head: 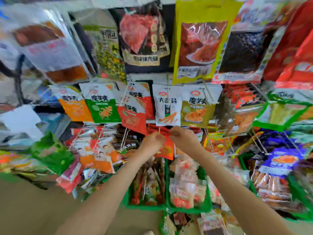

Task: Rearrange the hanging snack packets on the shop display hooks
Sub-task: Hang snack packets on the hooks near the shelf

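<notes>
Crowded snack racks fill the frame. At centre, the left hand [153,141] and right hand [182,138] pinch the top of a red packet [166,149] at a hook [159,130]. It looks light, crinkly and slippery, best held near its hang-hole.

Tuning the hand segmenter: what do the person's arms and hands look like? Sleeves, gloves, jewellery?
Left forearm and right forearm are bare to the frame edge: no sleeves, no gloves. No watch, band or ring shows on the left hand or right hand, though blur could hide small ones.
</notes>
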Available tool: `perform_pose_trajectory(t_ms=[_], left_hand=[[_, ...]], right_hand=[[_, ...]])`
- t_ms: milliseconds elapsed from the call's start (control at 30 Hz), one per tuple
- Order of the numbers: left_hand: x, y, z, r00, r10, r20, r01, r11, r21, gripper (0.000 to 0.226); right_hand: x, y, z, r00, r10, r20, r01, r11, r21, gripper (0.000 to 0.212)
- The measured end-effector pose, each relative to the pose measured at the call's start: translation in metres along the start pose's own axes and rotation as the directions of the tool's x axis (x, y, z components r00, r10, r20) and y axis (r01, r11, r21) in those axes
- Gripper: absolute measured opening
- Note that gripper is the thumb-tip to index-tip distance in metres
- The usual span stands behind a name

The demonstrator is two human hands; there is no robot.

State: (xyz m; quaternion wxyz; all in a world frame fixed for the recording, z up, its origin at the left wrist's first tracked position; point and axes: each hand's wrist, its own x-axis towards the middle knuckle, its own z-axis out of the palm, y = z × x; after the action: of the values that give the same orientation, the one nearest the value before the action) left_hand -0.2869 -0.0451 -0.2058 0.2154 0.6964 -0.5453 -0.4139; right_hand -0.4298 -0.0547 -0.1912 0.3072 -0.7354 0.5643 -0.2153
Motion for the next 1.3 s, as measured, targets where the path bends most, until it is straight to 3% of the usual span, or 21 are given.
perform_pose_trajectory(t_ms=[133, 267, 400, 567, 700, 900, 1100, 1200, 1300], left_hand=[[-0.014, -0.005, -0.069, 0.992, 0.041, -0.123, -0.050, 0.996, -0.067, 0.013], [-0.029, -0.019, -0.129, 0.972, 0.097, -0.214, -0.087, 0.995, 0.057, 0.038], [-0.035, -0.046, -0.180, 0.953, 0.121, -0.277, -0.107, 0.992, 0.068, 0.034], [-0.028, -0.071, -0.226, 0.929, 0.126, -0.347, -0.080, 0.986, 0.145, 0.027], [-0.017, -0.099, -0.244, 0.935, 0.152, -0.320, -0.102, 0.981, 0.166, 0.028], [0.004, -0.130, -0.249, 0.968, 0.133, -0.214, -0.099, 0.982, 0.162, 0.032], [0.034, -0.119, -0.256, 0.952, 0.246, -0.183, -0.219, 0.963, 0.157, 0.029], [0.051, -0.100, -0.252, 0.934, 0.313, -0.172, -0.291, 0.946, 0.144, 0.030], [0.065, -0.086, -0.243, 0.920, 0.364, -0.147, -0.339, 0.925, 0.171, 0.033]], right_hand=[[0.022, -0.059, -0.006, 0.988, -0.152, -0.038, 0.153, 0.988, 0.020, 0.027], [0.042, -0.110, 0.006, 0.958, -0.279, -0.062, 0.282, 0.959, 0.042, 0.033], [0.061, -0.141, 0.031, 0.940, -0.337, -0.059, 0.339, 0.941, 0.027, 0.043], [0.091, -0.154, 0.055, 0.964, -0.247, -0.102, 0.252, 0.967, 0.042, 0.058], [0.110, -0.144, 0.073, 0.983, -0.102, -0.152, 0.119, 0.987, 0.107, 0.065], [0.129, -0.123, 0.109, 0.990, 0.053, -0.130, -0.040, 0.995, 0.095, 0.056], [0.158, -0.123, 0.114, 0.965, 0.016, -0.261, 0.020, 0.990, 0.137, 0.062], [0.169, -0.125, 0.105, 0.985, 0.008, -0.170, -0.002, 0.999, 0.037, 0.069], [0.175, -0.124, 0.099, 0.991, 0.025, -0.129, -0.026, 1.000, -0.009, 0.060]])
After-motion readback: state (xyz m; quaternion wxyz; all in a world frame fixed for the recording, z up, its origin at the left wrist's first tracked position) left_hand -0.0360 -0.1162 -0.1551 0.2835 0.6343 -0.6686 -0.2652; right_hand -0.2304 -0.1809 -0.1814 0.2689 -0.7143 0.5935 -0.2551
